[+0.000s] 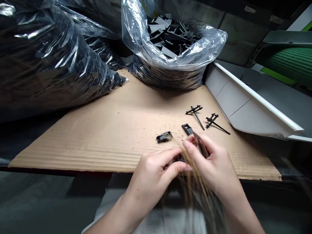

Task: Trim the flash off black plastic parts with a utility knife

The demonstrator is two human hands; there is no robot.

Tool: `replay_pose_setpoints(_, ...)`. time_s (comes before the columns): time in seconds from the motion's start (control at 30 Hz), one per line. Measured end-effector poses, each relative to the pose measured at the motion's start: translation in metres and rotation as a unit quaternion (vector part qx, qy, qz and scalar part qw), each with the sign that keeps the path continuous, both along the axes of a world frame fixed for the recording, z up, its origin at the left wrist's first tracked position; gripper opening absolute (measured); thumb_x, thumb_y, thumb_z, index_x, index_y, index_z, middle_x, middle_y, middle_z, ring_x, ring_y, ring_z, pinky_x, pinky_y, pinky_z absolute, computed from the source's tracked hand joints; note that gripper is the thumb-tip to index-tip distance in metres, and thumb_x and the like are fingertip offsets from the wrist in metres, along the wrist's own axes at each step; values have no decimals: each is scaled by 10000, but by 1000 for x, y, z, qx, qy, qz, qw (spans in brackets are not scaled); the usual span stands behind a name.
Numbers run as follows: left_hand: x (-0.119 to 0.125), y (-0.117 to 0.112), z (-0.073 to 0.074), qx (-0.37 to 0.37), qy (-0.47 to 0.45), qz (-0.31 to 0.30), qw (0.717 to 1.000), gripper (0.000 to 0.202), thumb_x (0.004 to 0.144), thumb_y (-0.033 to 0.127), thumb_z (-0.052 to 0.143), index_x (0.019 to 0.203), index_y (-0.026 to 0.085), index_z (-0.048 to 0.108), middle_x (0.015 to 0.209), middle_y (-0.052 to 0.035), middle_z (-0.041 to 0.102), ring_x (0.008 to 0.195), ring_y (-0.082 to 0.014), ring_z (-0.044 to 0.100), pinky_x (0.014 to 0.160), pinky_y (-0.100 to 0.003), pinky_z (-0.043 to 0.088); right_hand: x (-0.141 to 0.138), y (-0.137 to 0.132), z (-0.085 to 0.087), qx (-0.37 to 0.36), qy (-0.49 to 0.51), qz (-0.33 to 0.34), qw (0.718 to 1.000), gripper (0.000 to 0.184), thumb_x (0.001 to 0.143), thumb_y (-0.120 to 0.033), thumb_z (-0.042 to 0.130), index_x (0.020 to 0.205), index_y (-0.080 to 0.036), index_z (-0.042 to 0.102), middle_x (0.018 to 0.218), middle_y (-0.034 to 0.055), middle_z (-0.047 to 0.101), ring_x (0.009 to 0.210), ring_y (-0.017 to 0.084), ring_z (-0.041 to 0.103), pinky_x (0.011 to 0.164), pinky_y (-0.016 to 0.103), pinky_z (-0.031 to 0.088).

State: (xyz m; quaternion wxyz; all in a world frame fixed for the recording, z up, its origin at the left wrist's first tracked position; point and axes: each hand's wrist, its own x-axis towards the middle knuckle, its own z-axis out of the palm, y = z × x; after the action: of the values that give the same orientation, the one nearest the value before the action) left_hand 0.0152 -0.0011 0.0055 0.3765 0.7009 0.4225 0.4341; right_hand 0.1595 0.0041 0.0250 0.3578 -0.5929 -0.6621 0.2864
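Observation:
Near the front edge of the cardboard, my two hands are close together. My left hand point(156, 172) is closed, its thumb and fingers pinching a small black plastic part point(179, 158) that is mostly covered. Closed as well, my right hand point(214, 162) grips a dark flat piece point(201, 148) whose kind I cannot make out. Just beyond its fingertips is a black plastic clip point(187, 129) with a square opening. Another black clip point(164, 136) lies left of it. Two black plastic sprues point(195, 114) point(215, 123) rest farther right. Blurred strands of hair hang across both hands.
Cardboard point(97, 136) with small dark crumbs covers the worktop. At the back stands an open clear bag point(209, 48) full of black parts. A large filled plastic bag point(60, 65) leans in from the left. A white tray point(253, 97) borders the right side.

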Motion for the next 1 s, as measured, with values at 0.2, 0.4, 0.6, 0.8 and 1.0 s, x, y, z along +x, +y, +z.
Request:
replay_pose_setpoints(0.2, 1, 0, 2, -7, 6, 20, 1000, 139, 763, 191, 622, 883, 215, 687, 822, 32, 727, 712, -149, 670, 637, -190, 500, 9, -4, -4, -63, 103, -12, 993, 201, 832, -340, 503, 713, -183, 541, 522, -59, 421, 463, 82, 386, 463, 210, 331)
replay_pose_setpoints(0.4, 8, 0, 6, -14, -6, 23, 1000, 123, 800, 170, 568, 804, 219, 681, 765, 30, 702, 712, -139, 647, 640, -193, 494, 13, -12, -18, -30, 169, 5, 985, 214, 819, -330, 531, 664, -181, 544, 487, -59, 411, 456, 86, 422, 439, 189, 376)
replay_pose_setpoints(0.6, 15, -1, 4, -2, 22, 92, 995, 218, 880, 181, 431, 814, 179, 639, 738, -5, 661, 669, -145, 617, 625, -231, 483, 9, -32, -19, 56, 32, 1, 998, 272, 889, -323, 385, 1040, -220, 586, 722, 20, 556, 567, 122, 548, 511, 215, 462)
replay_pose_setpoints(0.8, 14, -5, -6, 63, 35, 117, 991, 210, 882, 144, 425, 947, 152, 624, 941, -43, 674, 878, -153, 615, 764, -235, 468, -5, -43, -28, 113, -45, 23, 992, 238, 885, -210, 400, 894, -154, 632, 607, 22, 547, 586, 142, 565, 548, 228, 469)
replay_pose_setpoints(1.0, 11, -4, -8, 84, 40, 105, 990, 212, 865, 159, 456, 962, 148, 644, 977, -61, 680, 932, -176, 614, 817, -256, 479, -8, -36, -32, 173, -109, 2, 979, 228, 884, -158, 411, 890, -107, 633, 576, 15, 512, 499, 121, 507, 546, 233, 440)
